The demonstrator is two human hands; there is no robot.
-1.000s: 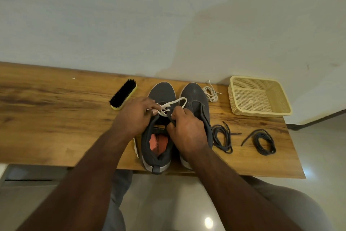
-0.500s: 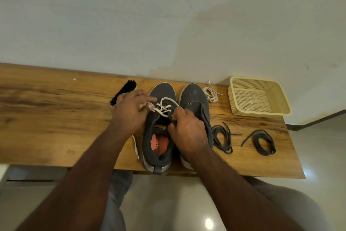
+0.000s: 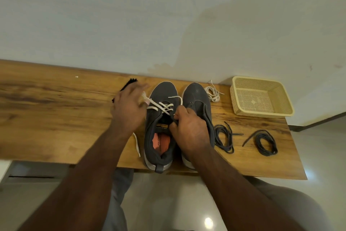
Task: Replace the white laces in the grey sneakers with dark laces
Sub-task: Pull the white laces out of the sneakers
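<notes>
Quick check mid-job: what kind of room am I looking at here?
Probably a home or plain indoor room, not a workshop: a wooden table against a bare painted wall, a glossy tiled floor, and household bits like a yellow plastic basket and shoe brush.

In front of me the wooden tabletop (image 3: 56, 118) runs along the wall. On it stand two grey sneakers side by side, toes to the wall: the left sneaker (image 3: 159, 137) with white lace crossed through it, the right sneaker (image 3: 198, 98) unlaced. A black brush (image 3: 129, 84) lies left of them, partly behind my arm. A loose white lace (image 3: 212, 93) lies beside the right toe, near a yellow basket (image 3: 260, 98). Two dark lace coils, one (image 3: 223, 137) just beside the right sneaker, the other (image 3: 265, 143) farther right.
</notes>
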